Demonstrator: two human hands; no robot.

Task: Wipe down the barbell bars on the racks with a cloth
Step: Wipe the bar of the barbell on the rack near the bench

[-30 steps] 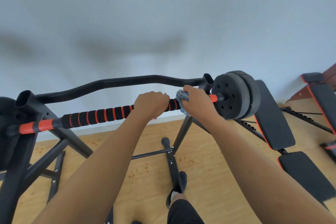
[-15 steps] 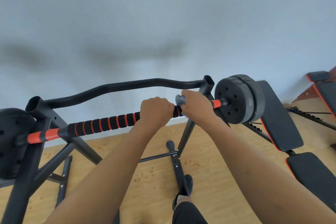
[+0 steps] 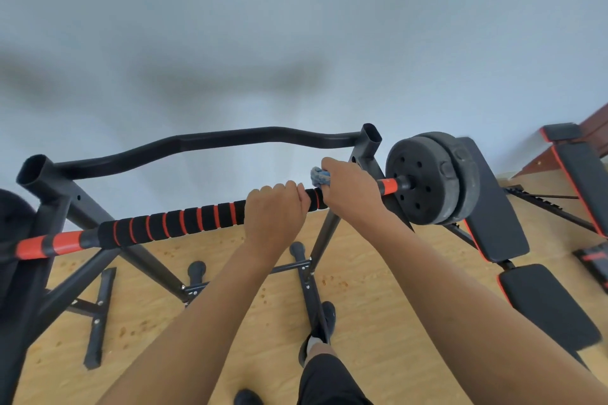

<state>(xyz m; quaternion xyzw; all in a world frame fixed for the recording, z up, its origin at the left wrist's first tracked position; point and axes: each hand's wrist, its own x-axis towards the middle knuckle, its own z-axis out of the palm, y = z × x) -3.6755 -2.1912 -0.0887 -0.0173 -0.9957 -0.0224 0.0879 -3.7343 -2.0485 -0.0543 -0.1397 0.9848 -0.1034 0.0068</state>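
A barbell bar (image 3: 177,222) with black foam grip and orange rings lies across a black rack (image 3: 65,197), slanting up to the right. My left hand (image 3: 274,209) grips the bar near its right part. Just right of it, my right hand (image 3: 350,189) holds a blue-grey cloth (image 3: 319,176) wrapped against the bar, close to the orange end sleeve (image 3: 388,186). Black weight plates (image 3: 427,177) sit on the right end. Another plate (image 3: 13,223) shows at the left edge.
A curved black crossbar (image 3: 230,138) joins the rack's two uprights behind the bar. Black and orange weight benches (image 3: 493,207) stand at the right on the wooden floor (image 3: 378,306). Rack feet (image 3: 309,283) and my shoe (image 3: 325,316) lie below. A pale wall fills the background.
The view has shifted, so bar and rack sit further right and lower in frame. My right hand with the cloth has slid slightly right toward the orange sleeve; my left hand keeps its grip.
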